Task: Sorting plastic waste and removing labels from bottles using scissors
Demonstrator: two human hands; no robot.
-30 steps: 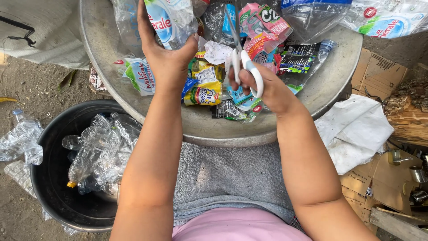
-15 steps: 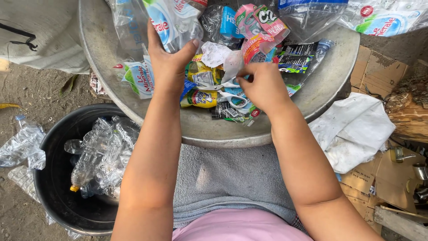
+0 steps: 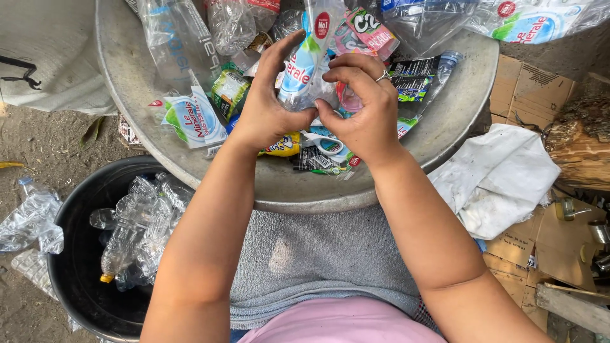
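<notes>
since half a second ago the right hand [image 3: 362, 111] has left the white scissors [image 3: 324, 145], which now lie in the metal basin [image 3: 445, 127] below the hands, and joined the left hand [image 3: 267, 105] on the clear plastic bottle [image 3: 305, 60]. both hands grip it at upper centre, fingers pinching its blue-and-white label [image 3: 298, 70]. this looks like label stripping; the next move likely needs a firm pull.

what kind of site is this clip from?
Likely an outdoor, informal spot for sorting plastic recyclables. Both hands, left hand and right hand, grip a clear plastic bottle over a big metal basin of bottles and wrappers. A black tub of crushed bottles sits on bare dirt.
</notes>
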